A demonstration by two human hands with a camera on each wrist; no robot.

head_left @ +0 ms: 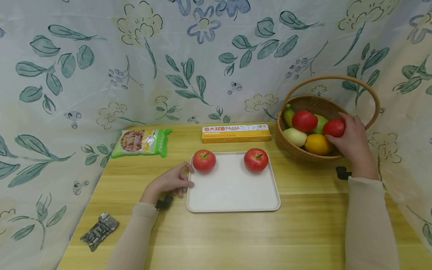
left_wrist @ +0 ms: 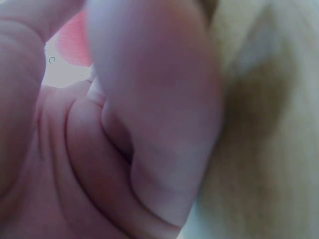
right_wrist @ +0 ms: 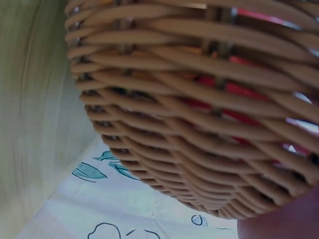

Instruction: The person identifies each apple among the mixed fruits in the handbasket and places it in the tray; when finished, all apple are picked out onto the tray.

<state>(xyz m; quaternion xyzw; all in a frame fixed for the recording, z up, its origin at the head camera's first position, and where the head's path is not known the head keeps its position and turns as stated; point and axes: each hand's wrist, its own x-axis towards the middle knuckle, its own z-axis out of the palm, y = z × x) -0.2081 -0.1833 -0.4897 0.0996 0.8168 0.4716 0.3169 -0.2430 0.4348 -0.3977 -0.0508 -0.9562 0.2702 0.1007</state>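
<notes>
In the head view my right hand (head_left: 354, 142) reaches over the right rim of a wicker basket (head_left: 293, 148). Its thumb and fingers grip a red fruit (head_left: 334, 128) among the other produce. My left hand (head_left: 170, 180) lies at the left edge of a white tray (head_left: 233, 191), fingers loosely bent, fingertips right at the rim. Two red apples sit on this tray, a left apple (head_left: 204, 161) and a right apple (head_left: 256, 160). Basket weave (right_wrist: 189, 99) fills most of the right wrist view, hiding the grip. Bent fingers (left_wrist: 154, 99) cover much of the left wrist view.
Also in the basket are another red fruit (head_left: 305, 120), a yellow lemon-like fruit (head_left: 318, 144) and pale green produce (head_left: 295, 137). A pasta box (head_left: 236, 134) stands behind the tray. Leftward lie a green food packet (head_left: 140, 142) and a dark wrapped snack (head_left: 99, 230). The basket handle (head_left: 332, 77) arches high.
</notes>
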